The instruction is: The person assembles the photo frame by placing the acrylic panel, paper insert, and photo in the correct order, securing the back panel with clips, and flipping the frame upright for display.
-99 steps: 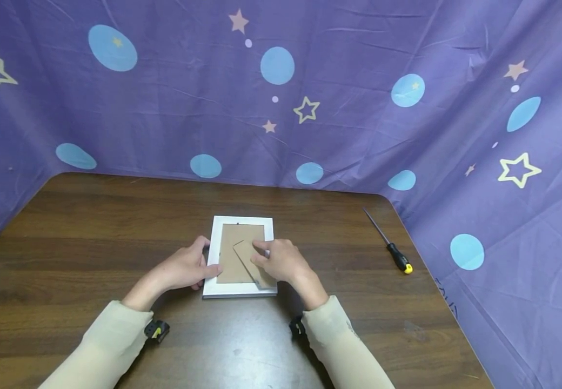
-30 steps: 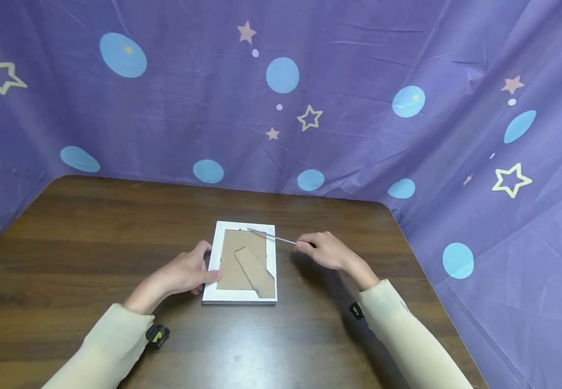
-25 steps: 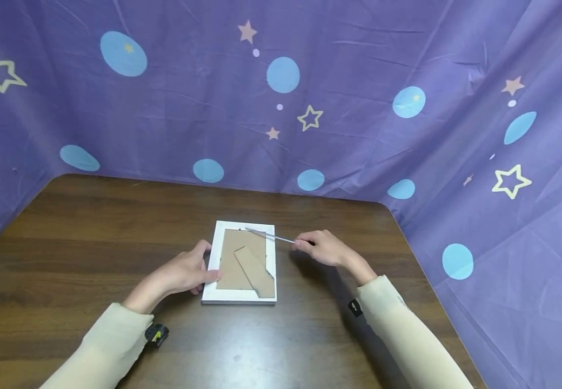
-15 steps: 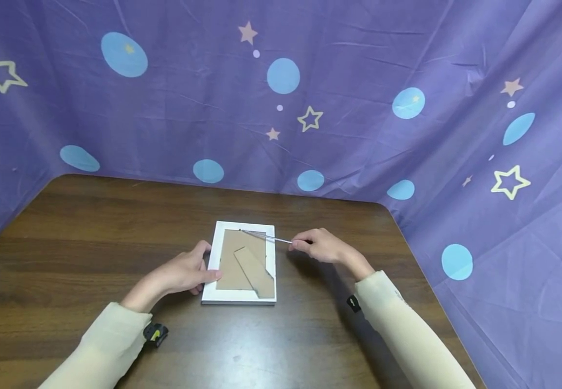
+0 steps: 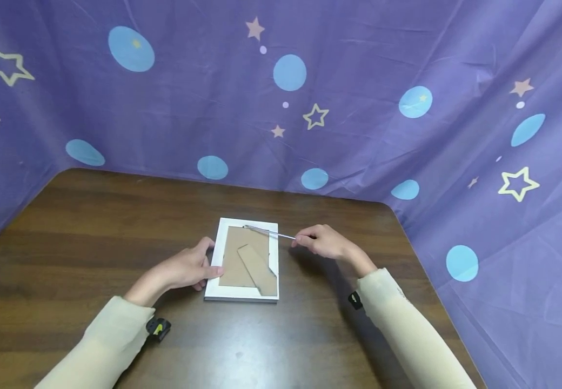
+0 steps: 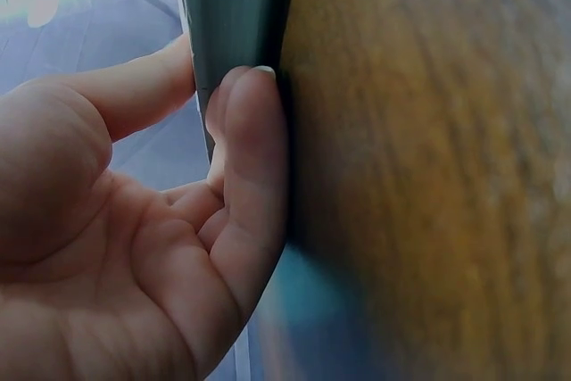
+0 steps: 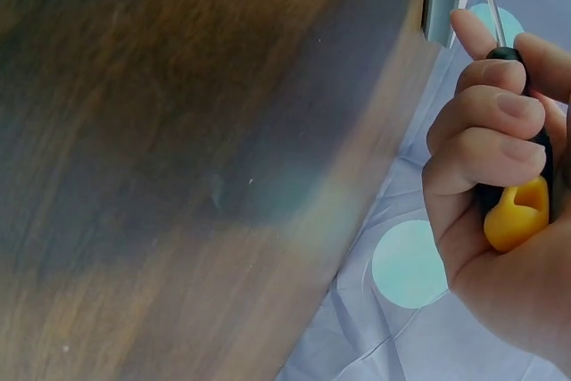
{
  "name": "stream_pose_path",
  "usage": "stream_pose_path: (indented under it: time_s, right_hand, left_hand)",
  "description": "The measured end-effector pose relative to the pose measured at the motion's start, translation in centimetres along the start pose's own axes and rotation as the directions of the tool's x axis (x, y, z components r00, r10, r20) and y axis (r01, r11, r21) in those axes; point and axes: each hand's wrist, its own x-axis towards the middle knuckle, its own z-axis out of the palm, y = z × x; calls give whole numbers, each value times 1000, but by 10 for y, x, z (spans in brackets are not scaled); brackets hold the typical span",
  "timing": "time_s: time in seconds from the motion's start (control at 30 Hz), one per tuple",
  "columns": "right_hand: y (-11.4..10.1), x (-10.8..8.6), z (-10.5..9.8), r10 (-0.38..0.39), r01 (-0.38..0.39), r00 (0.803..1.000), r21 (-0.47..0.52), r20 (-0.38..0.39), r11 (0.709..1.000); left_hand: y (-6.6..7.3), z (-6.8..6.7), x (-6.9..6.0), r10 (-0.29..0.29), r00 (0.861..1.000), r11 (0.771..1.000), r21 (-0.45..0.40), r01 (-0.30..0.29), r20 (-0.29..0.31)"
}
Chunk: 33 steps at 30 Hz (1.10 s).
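Observation:
A white picture frame [image 5: 220,240] lies back side up on the table, its brown backing board [image 5: 234,254] and slanted easel stand [image 5: 256,265] showing. My left hand [image 5: 184,268] grips its left edge, thumb on top; in the left wrist view the fingers press the frame's side [image 6: 234,28]. My right hand [image 5: 327,243] is right of the frame, curled round a screwdriver [image 5: 283,235]. The right wrist view shows its black handle with a yellow end [image 7: 517,220]. The tip is at the backing's upper edge, near a small dark tab; whether they touch, I cannot tell.
A dark wooden table [image 5: 115,227] carries the frame. Behind it and at its sides hangs a purple curtain [image 5: 349,135] with stars and blue dots. Black straps with devices [image 5: 158,328] sit at the wrists.
My right hand has left the easel stand and taken up the screwdriver from the table's right side. Lately its tip has shifted left along the backing's top edge. The left hand keeps its grip.

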Motion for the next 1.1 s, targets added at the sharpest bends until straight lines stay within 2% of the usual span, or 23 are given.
stream_pose_path:
  time_s: [0.2, 0.5, 0.63, 0.83, 0.97, 1.1]
  right_hand:
    - [-3, 3, -3, -1, 1, 1000, -29, 3, 1000]
    - [-5, 9, -7, 89, -88, 996, -15, 23, 996]
    - [-8, 13, -9, 126, -129, 988, 24, 84, 991]
    - [-5, 22, -10, 182, -203, 965, 99, 189, 974]
    - [-2, 26, -12, 179, -211, 952, 106, 248, 972]
    - [-2, 30, -20, 153, -184, 949, 87, 277, 979]
  left_hand:
    - [3, 0, 0, -7, 1000, 1000, -3, 7, -1]
    - [2, 1, 1, -3, 1000, 1000, 2, 3, -6]
    - [1, 0, 1, -6, 1000, 1000, 5, 6, -10]
    - [0, 1, 1, -8, 1000, 1000, 6, 8, -18]
    - [-1, 2, 1, -1, 1000, 1000, 11, 2, -16]
    - [-1, 2, 2, 0, 1000, 1000, 21, 0, -21]
